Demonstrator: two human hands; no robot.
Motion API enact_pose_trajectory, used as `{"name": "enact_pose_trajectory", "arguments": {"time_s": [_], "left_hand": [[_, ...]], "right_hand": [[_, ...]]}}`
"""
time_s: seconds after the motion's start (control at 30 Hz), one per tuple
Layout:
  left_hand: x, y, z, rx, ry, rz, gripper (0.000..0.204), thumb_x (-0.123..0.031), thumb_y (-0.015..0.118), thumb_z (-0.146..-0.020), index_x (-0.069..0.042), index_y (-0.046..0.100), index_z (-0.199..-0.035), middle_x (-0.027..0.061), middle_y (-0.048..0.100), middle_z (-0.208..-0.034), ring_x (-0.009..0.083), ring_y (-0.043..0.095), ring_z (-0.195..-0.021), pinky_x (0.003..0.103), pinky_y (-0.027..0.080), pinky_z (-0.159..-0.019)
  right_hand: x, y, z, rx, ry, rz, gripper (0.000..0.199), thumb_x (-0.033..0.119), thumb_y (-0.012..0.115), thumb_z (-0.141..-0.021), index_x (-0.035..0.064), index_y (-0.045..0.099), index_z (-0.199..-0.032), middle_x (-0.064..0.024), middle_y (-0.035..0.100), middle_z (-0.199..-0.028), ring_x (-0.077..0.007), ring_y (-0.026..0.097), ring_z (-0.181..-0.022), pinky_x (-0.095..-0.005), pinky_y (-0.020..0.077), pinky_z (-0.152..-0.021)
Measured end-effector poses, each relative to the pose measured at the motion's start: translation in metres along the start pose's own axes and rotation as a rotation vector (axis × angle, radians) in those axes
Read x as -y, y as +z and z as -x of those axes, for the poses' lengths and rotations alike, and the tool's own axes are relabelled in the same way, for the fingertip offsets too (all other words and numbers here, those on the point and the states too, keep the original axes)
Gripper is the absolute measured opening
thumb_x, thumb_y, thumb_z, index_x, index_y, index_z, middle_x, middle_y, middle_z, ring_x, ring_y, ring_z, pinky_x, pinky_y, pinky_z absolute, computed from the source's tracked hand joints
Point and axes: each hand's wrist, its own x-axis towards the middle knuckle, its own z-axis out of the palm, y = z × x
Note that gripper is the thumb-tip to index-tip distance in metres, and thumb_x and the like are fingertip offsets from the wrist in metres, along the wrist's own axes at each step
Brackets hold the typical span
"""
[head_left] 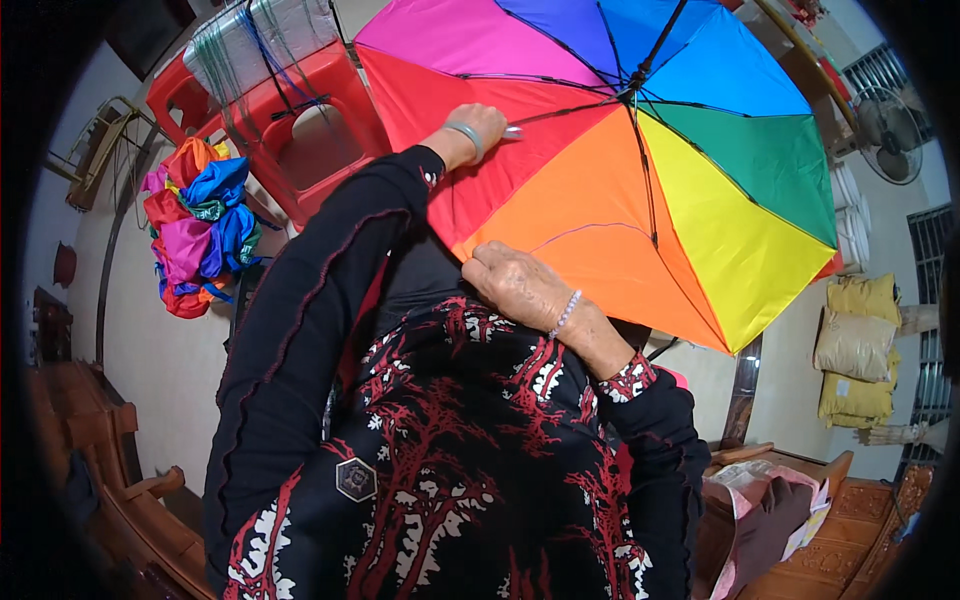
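Observation:
An opened umbrella (570, 170) with rainbow-coloured panels fills the upper middle, its inner side with black ribs and shaft (665, 45) facing me. My left hand (482, 126), with a bangle on its wrist, is closed over the red panel near the end of a rib. A small shiny tip sticks out of its fingers; what it belongs to is hidden. At the near rim, where red meets orange, my right hand (510, 283) pinches the cloth edge, its fingertips partly out of sight. A thin purple thread (590, 226) curves across the orange panel.
Red plastic stools (320, 150) at the upper left carry a white box (255, 45) draped with threads. Beside them lies a heap of colourful folded cloth (205, 225). A fan (888, 135) and yellow sacks (860, 350) stand at right; wooden furniture (830, 520) is at lower right.

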Motion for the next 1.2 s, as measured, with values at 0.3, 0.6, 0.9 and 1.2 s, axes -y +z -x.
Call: {"name": "enact_pose_trajectory", "arguments": {"time_s": [0.3, 0.6, 0.9, 1.2], "left_hand": [[-0.021, 0.013, 0.004, -0.072, 0.027, 0.004, 0.01, -0.007, 0.057, -0.071, -0.005, 0.063, -0.078, 0.0167, 0.062, -0.082, 0.0303, 0.062, -0.079, 0.037, 0.05, -0.066], [-0.041, 0.018, 0.008, 0.068, -0.171, 0.22, 0.019, -0.017, 0.06, -0.073, 0.0, 0.062, -0.082, 0.0204, 0.061, -0.087, 0.0339, 0.06, -0.083, 0.04, 0.05, -0.069], [-0.1, 0.028, 0.016, 0.137, -0.373, 0.481, 0.033, -0.028, 0.064, -0.072, 0.002, 0.061, -0.084, 0.0223, 0.06, -0.09, 0.036, 0.059, -0.085, 0.041, 0.049, -0.071], [-0.106, 0.054, 0.013, 0.04, -0.252, 0.281, 0.028, -0.023, 0.062, -0.072, 0.002, 0.06, -0.084, 0.0216, 0.06, -0.089, 0.0366, 0.058, -0.086, 0.04, 0.05, -0.069]], "right_hand": [[-0.034, -0.001, 0.015, -0.013, 0.256, -0.427, 0.004, 0.003, 0.051, -0.073, -0.0002, 0.049, -0.074, -0.0097, 0.054, -0.067, -0.0206, 0.056, -0.066, -0.0306, 0.0447, -0.057], [-0.13, 0.015, 0.057, -0.677, 1.052, -0.778, 0.003, 0.001, 0.048, -0.077, -0.0006, 0.049, -0.075, -0.0074, 0.054, -0.064, -0.0131, 0.053, -0.052, -0.025, 0.0432, -0.044], [-0.14, 0.029, 0.071, -0.845, 1.198, -1.056, 0.003, 0.0, 0.047, -0.077, -0.0002, 0.049, -0.08, -0.0067, 0.052, -0.063, -0.012, 0.05, -0.048, -0.023, 0.0429, -0.041], [-0.144, 0.038, 0.071, -0.812, 1.147, -1.082, 0.003, 0.0, 0.048, -0.077, 0.0001, 0.05, -0.079, -0.0056, 0.051, -0.063, -0.0114, 0.05, -0.049, -0.0227, 0.0423, -0.041]]}}
